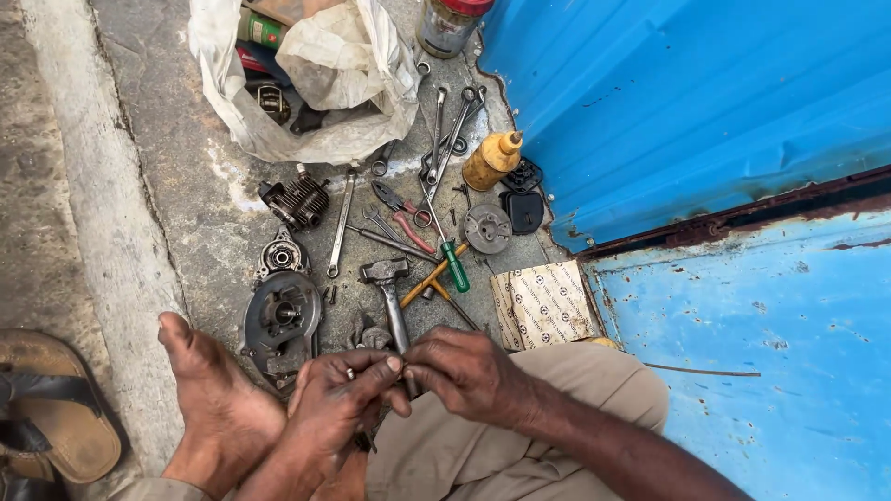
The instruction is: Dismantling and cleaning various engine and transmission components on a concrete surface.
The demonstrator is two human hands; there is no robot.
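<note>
Head view: small metal part (351,374), too tiny to identify, pinched btwn left hand (336,401) and right hand (464,373) fingertips, held over lap for close work. Hammer (390,289), engine cover (281,317), spanners (444,132) spread on concrete floor (176,167) w/in reach.

Single head-worn view, looking steeply down, close over the hands (408,385), concrete floor (186,186) beyond

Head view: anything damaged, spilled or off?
Nothing spilled. The blue metal panel is worn: chipped paint and rust along its seam. Tools lie loose on the concrete, including a hammer and pliers. Both hands, left hand and right hand, pinch a small part.
</note>
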